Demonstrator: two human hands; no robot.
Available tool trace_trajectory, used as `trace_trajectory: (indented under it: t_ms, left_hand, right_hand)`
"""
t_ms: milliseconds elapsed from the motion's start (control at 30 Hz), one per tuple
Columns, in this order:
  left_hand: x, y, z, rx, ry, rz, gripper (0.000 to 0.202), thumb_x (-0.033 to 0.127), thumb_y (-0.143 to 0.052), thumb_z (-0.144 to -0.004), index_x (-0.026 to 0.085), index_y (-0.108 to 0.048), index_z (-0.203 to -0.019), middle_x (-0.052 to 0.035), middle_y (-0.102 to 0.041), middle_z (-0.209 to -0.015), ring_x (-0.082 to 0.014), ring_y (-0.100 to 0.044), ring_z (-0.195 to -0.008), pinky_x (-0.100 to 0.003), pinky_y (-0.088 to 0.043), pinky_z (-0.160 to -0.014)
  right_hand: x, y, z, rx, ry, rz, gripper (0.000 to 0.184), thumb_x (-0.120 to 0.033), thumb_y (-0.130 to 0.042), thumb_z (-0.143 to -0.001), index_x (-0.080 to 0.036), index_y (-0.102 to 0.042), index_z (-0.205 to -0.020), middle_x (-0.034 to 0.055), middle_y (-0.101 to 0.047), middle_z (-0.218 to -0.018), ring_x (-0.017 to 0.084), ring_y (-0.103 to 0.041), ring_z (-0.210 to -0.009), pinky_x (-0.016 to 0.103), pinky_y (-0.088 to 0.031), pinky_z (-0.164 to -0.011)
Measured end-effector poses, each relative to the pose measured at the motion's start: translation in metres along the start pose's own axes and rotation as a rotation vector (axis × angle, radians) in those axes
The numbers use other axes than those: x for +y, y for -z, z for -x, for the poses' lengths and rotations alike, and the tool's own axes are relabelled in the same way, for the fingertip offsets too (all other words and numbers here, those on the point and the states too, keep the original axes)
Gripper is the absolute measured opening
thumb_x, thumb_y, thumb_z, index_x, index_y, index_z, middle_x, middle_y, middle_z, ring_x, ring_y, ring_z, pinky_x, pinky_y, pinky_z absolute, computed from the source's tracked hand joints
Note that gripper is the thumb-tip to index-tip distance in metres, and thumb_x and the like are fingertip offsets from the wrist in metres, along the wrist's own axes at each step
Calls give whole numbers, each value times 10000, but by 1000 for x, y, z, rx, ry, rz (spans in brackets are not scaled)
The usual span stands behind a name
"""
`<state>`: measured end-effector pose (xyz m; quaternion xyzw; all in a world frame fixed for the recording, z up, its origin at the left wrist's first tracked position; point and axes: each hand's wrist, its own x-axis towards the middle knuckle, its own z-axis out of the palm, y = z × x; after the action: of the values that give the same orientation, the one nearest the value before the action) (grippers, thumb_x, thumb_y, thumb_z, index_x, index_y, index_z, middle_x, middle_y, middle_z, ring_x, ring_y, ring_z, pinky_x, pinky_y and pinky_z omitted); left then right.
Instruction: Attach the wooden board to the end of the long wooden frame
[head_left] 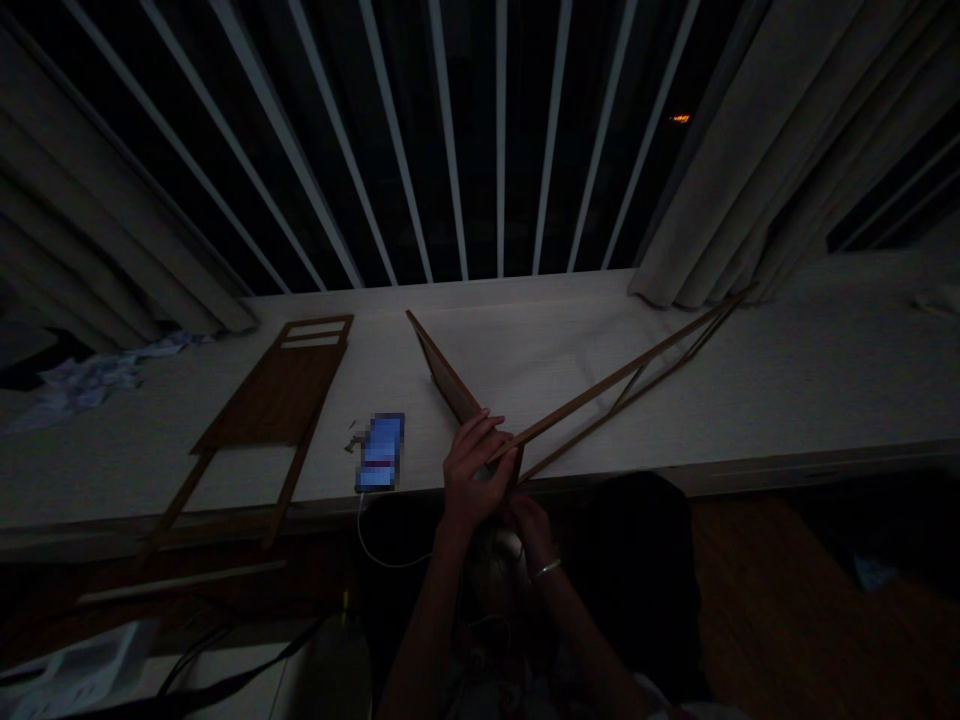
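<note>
A brown wooden panel (450,385) stands on edge at the front of the white ledge, meeting a slim wooden frame (611,385) in a V. My left hand (476,470) is wrapped round the corner where panel and frame join, its fingers over the panel's top edge. Just below that corner is my right hand (529,527), a bracelet (546,569) at its wrist. Its fingers are curled by the lower end of the joint; what they pinch is hidden in the dark. Small metal-looking pieces (352,440) lie left of the hands, beside a lit phone (381,452).
Another wooden piece (274,395), with a panel and open slats, lies on the ledge (570,330) at left, overhanging its front edge. A white cable (390,565) hangs from the phone. Curtains (697,170) flank the barred window. A pale strip (180,582) lies lower left.
</note>
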<state>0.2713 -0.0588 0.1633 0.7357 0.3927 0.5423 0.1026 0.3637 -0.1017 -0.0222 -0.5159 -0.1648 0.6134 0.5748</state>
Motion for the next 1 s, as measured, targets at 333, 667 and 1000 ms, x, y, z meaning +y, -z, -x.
trace_trajectory:
  t_ms: [333, 667, 1000]
  left_hand:
    - [0, 0, 0, 1, 2, 3, 165, 133, -583, -721, 172, -612, -879, -61, -605, -1021, -209, -476, -1090, -417, -415, -922]
    - [0, 0, 0, 1, 0, 15, 166, 129, -584, -719, 170, -606, -879, -66, -604, -1016, -213, -476, -1086, -428, -412, -925]
    - [-1, 0, 2, 15, -4, 23, 169, 139, -587, -720, 172, -608, -884, -67, -611, -1014, -215, -484, -1087, -428, -422, -914]
  right_hand:
    - [-13, 5, 14, -67, 458, 748, 181, -305, -487, -752, -187, -544, -877, 32, -651, -782, 159, -605, -720, 251, -432, -656]
    - [-21, 10, 18, -2, 538, 1280, 225, -310, -425, -831, -239, -604, -947, 48, -683, -831, 178, -631, -759, 232, -388, -656]
    - [-36, 6, 19, -107, 560, 1385, 249, -357, -423, -843, -245, -625, -937, 49, -685, -825, 161, -629, -745, 214, -361, -637]
